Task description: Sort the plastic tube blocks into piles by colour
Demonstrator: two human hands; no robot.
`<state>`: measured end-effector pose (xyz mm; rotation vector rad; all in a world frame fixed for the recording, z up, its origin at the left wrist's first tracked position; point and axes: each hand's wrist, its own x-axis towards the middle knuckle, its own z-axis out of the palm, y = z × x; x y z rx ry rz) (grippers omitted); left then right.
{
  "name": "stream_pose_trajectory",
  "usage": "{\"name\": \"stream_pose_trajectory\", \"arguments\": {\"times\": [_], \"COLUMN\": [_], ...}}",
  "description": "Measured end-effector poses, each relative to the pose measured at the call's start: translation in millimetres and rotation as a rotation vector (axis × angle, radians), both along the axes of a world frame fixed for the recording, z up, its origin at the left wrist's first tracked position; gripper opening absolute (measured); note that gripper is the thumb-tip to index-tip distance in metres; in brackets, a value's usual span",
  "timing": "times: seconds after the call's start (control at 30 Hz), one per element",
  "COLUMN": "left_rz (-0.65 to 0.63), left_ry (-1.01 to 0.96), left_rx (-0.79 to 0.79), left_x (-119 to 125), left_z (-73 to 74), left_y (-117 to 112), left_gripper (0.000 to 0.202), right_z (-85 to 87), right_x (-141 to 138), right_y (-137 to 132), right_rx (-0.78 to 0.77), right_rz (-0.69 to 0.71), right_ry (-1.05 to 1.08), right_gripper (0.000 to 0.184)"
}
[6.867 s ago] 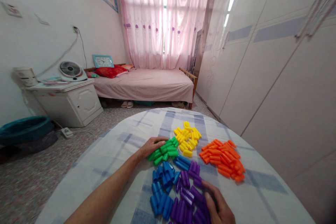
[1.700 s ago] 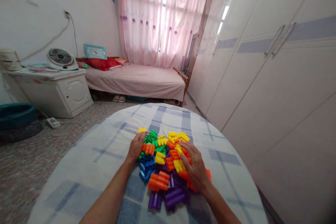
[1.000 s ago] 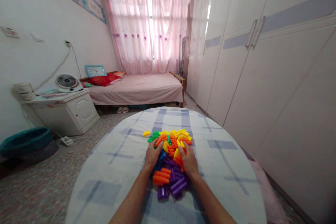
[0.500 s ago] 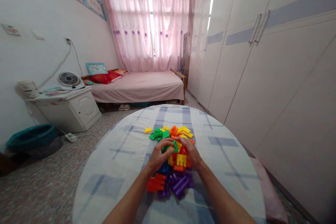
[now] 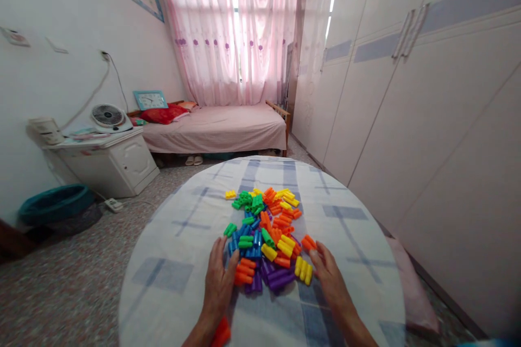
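A mixed pile of plastic blocks [image 5: 266, 230] in green, yellow, orange, blue and purple lies spread over the middle of the round table [image 5: 350, 238] with its blue-checked cloth. My left hand [image 5: 218, 281] lies flat and open at the pile's near left edge, fingertips touching blue and orange blocks. My right hand [image 5: 330, 279] rests open at the near right edge, beside a few yellow blocks [image 5: 303, 270]. An orange block [image 5: 221, 333] lies by my left wrist. Neither hand holds anything.
White wardrobe doors [image 5: 407, 92] run along the right. A bed [image 5: 220, 127] stands under pink curtains at the back. To the left are a white cabinet [image 5: 109, 160] with a fan, a power strip on the floor and a teal basin [image 5: 55, 203].
The colour-sorted groups were swept together into one mixed pile. Since half a second ago both hands have come off the top of the pile, drawn back toward me and spread flat at its near edges.
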<state>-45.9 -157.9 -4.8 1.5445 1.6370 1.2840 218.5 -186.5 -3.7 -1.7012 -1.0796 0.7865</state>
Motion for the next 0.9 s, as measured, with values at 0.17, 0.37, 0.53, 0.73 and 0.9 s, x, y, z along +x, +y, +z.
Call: {"name": "stream_pose_trajectory", "arguments": {"times": [0.17,0.37,0.53,0.73,0.9], "left_rz": [-0.003,-0.118,-0.27,-0.377,-0.571], "left_ry": [0.094,0.085,-0.061,-0.153,-0.11], "left_rx": [0.005,0.002,-0.031,0.049,0.124], "left_x": [22.4,32.5,39.6,46.5,45.7], "left_z": [2.7,3.3,15.4,41.8,60.5], "left_y": [26.4,60.2,77.1,79.1,53.5], "left_gripper": [0.059,0.053,0.049,0.035,0.029], "right_z": [4.5,7.3,12.5,42.2,61.5], "right_x": [-42.0,-60.2,-63.7,-65.5,-59.5], "right_y": [15.9,57.0,88.8,95.6,70.7], "right_rx": [0.139,0.111,0.121,0.177,0.223], "right_rz": [0.028,-0.001,0.131,0.372,0.578], "right_ry": [0.032,0.21,0.394,0.452,0.424], "right_gripper": [0.062,0.07,0.067,0.05,0.04]}}
